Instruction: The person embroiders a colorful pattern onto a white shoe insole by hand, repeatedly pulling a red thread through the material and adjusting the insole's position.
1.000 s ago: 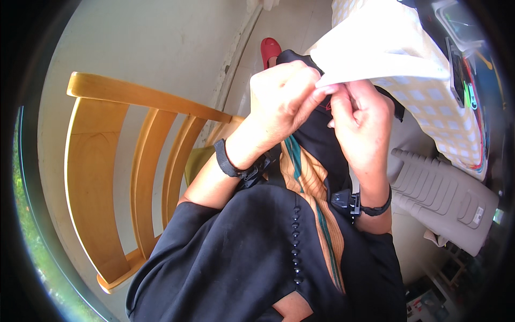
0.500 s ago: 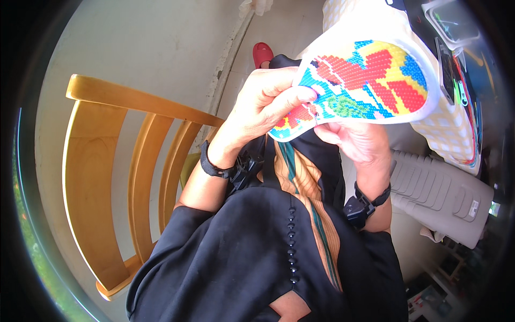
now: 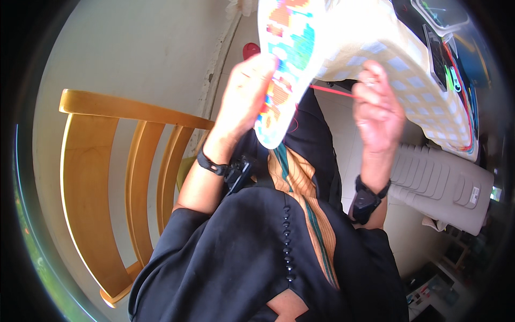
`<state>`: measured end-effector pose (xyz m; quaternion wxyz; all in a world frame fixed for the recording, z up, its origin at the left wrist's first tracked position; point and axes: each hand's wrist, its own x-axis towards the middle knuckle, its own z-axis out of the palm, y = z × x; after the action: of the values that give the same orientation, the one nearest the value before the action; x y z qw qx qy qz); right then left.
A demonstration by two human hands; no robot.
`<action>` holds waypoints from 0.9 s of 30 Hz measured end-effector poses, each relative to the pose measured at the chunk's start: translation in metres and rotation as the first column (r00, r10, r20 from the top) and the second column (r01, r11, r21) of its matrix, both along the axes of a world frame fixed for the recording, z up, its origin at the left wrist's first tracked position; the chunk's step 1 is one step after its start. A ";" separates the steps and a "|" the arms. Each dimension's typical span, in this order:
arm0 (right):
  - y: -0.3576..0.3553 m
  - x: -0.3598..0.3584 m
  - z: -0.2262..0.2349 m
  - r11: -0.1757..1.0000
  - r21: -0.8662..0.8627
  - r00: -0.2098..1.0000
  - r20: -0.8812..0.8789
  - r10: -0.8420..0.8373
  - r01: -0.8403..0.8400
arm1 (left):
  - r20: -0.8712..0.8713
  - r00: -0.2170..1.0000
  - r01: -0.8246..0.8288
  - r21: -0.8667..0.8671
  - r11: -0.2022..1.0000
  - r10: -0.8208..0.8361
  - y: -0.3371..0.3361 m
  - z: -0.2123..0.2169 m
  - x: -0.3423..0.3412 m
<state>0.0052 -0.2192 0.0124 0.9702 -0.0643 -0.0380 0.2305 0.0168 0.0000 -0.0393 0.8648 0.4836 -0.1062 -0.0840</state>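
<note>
An embroidered insole (image 3: 294,51), patterned in red, blue, green and yellow with a white rim, stands nearly upright in front of me. My left hand (image 3: 244,96) grips its left edge, thumb on the stitched face. Off to the right, my right hand (image 3: 378,112) is closed, its fingers curled and somewhat blurred. A taut red thread (image 3: 333,91) runs from the insole's right edge to those fingers. Whether a needle is in them is hidden. A thin loose loop of red thread hangs beside the insole's lower end.
A table with a checked cloth (image 3: 397,91) is at the upper right, bearing a phone (image 3: 435,59), a clear plastic box (image 3: 442,16) and coloured threads. A wooden chair back (image 3: 91,198) rises on the left. A grey plastic seat (image 3: 440,182) stands at right.
The insole has swung from tilted sideways to nearly upright. My right hand has left it and moved right and up, drawing the red thread out tight.
</note>
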 end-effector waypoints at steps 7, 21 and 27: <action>-0.183 -0.051 0.020 0.709 -0.350 0.763 0.025 -0.646 0.612 | -0.437 0.866 -0.390 -0.291 0.874 0.241 0.037 -0.003 0.023; -0.043 -0.018 -0.009 -0.314 -0.720 0.667 0.693 -0.274 0.618 | -0.472 0.743 -0.114 -0.788 0.605 -0.474 0.007 0.004 -0.006; 0.067 -0.016 0.015 -0.225 -0.506 0.552 0.788 0.271 0.833 | -0.082 0.773 0.231 -0.887 0.399 -0.629 -0.006 -0.006 -0.016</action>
<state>-0.0107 -0.1525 0.0276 0.4837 -0.8373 -0.1994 -0.1584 0.0007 -0.0060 -0.0452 0.9323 -0.0685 -0.0749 -0.3471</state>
